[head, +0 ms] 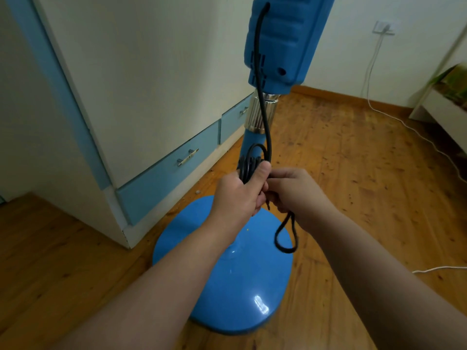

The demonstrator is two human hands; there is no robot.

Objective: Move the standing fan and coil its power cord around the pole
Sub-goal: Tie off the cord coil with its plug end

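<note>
Left hand (238, 194) and right hand (297, 195) grip cord (247, 165) against pole (252, 138).

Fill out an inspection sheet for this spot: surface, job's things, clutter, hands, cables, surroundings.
Surface: wooden floor, specked with dirt.
Job's things: blue fan upright, base on the floor; black cord bunched in coils at the pole.
Clutter: crumbs by the cabinet.
Hands: left hand grips the coils; right hand holds a hanging loop of cord.
Cables: cord runs down from the housing to the hands; white cable trails from the socket across the floor.
Surroundings: blue drawers in the cabinet at left; white furniture at right.
</note>
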